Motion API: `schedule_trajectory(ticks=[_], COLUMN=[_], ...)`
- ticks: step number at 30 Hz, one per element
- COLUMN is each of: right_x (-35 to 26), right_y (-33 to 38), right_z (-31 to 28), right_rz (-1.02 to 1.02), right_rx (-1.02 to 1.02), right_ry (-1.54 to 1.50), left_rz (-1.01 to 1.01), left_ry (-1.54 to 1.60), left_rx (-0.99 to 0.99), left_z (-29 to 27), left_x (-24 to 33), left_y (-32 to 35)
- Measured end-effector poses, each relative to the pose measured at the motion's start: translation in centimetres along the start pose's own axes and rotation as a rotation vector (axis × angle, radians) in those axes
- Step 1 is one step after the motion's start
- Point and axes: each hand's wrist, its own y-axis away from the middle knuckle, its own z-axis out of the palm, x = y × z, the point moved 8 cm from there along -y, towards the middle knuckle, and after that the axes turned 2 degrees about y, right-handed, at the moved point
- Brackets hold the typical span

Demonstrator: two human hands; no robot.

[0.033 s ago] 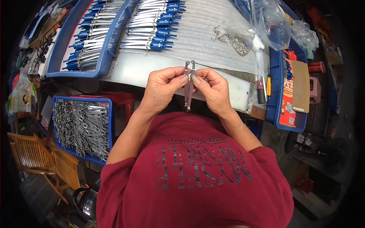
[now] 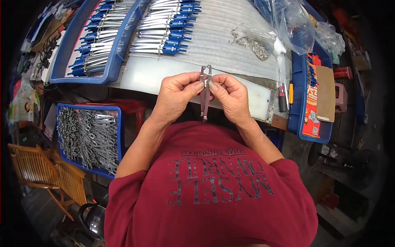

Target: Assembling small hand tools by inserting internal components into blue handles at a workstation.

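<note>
Just over the near edge of the bench, my left hand (image 2: 177, 94) and my right hand (image 2: 231, 95) pinch a pair of slim dark metal strips (image 2: 205, 101) between thumbs and fingertips. The strips stand lengthwise away from me. Their far ends, with small holes or pins, are a little apart, while the near ends come close together. A small shiny spot shows between my thumbs, too small to name. My fingertips hide the middle of the strips. Beyond my hands lies a white board (image 2: 144, 78) along the bench edge.
Silver strips with blue ends (image 2: 173, 47) lie in rows, with more in a blue tray (image 2: 109, 72). Small metal pins (image 2: 258, 48) spill from a clear bag. Right are a red-and-black screwdriver (image 2: 282, 99), a yellow-handled one (image 2: 291, 94) and a blue bin (image 2: 302, 123). A lower crate (image 2: 120, 136) holds metal parts.
The strips and my right hand have shifted very slightly to the right. My grip on the strips stays the same.
</note>
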Motion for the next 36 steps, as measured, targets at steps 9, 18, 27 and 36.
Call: schedule_trajectory(ticks=[9, 18, 27, 36], right_x=[-0.3, 0.0, -0.5, -0.3], right_y=[0.0, -0.4, -0.1, 0.0], right_z=[-0.5, 0.2, 0.2, -0.2], right_rz=[-0.037, 0.035, -0.029, -0.031], right_rx=[0.045, 0.0, -0.012, -0.004], right_ry=[-0.009, -0.038, 0.049, 0.081], left_rz=[-0.144, 0.012, 0.018, 0.063], left_ry=[0.121, -0.017, -0.126, -0.136], left_rx=[0.125, 0.127, 0.117, 0.122], left_z=[-0.3, -0.2, 0.0, 0.0], left_x=[-2.0, -0.6, -0.2, -0.2], left_y=[0.3, 0.4, 0.8, 0.7])
